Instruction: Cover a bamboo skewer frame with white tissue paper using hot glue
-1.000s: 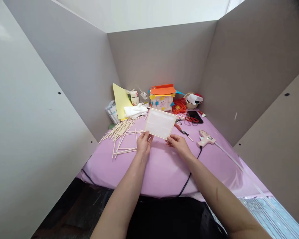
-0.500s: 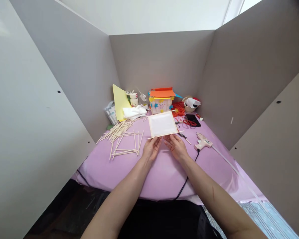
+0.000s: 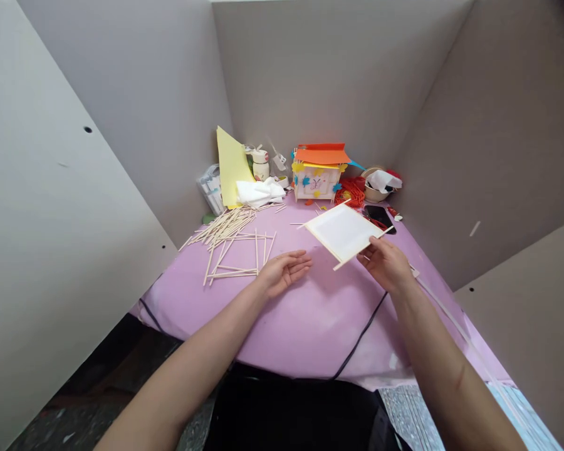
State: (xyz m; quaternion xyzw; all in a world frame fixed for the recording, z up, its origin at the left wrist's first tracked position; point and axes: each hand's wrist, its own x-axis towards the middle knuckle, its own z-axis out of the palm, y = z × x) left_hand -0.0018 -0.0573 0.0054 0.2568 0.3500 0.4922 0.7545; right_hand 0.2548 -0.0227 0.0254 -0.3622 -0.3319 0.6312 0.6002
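A square panel (image 3: 344, 230), white sheet framed with thin wooden sticks whose ends jut past the corners, is held tilted above the table. My right hand (image 3: 384, 263) grips it by its near right edge, thumb on top and fingers beneath. My left hand (image 3: 286, 274) is off the panel, palm turned inward and fingers loosely stretched, with nothing in it. Left of that hand lie stick frames (image 3: 230, 273) on the cloth, and behind them a pile of loose wooden sticks (image 3: 225, 227).
At the back stands a small decorated house (image 3: 317, 181) with an orange roof, beside red cord (image 3: 352, 191) and a bowl (image 3: 376, 193). Yellow paper (image 3: 232, 169), white cloth (image 3: 261, 193) and a bottle (image 3: 261, 166) are back left. A black cable (image 3: 361, 341) crosses the pink tablecloth (image 3: 305, 332). Grey panels surround the table.
Both hands held the panel's near edge earlier. My left hand has let go and moved left; my right hand has carried the panel rightward and turned it. The view has tipped down.
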